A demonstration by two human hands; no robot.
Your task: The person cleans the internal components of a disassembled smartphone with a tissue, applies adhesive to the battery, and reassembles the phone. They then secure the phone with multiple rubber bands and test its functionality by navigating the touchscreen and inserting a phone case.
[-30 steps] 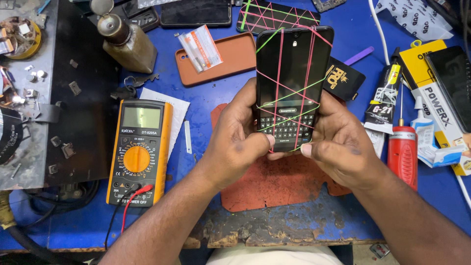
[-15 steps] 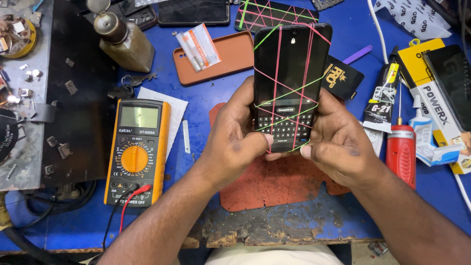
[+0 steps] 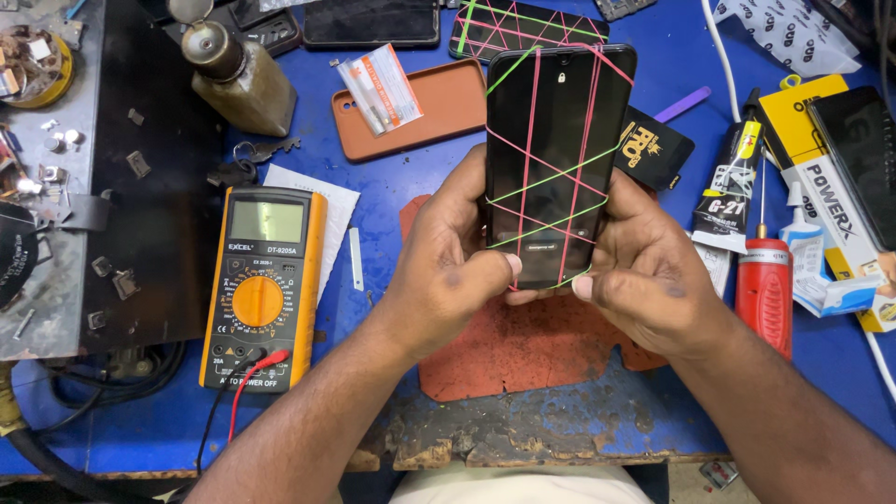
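Smartphone [image 3: 557,159] held upright above red mat [image 3: 523,345], gripped at lower edge by left hand [image 3: 446,271] and right hand [image 3: 644,271]. Rubber bands [image 3: 546,201] already criss-crossed over the dark screen; removal pending, apparently.

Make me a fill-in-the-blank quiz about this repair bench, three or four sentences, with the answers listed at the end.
1. The left hand and right hand together hold a black ____ upright over the bench.
2. Pink and green ____ criss-cross the phone.
3. The multimeter to the left of the hands has an ____ dial and casing.
4. A red-handled ____ lies to the right of the right hand.

Answers: phone; rubber bands; orange; screwdriver
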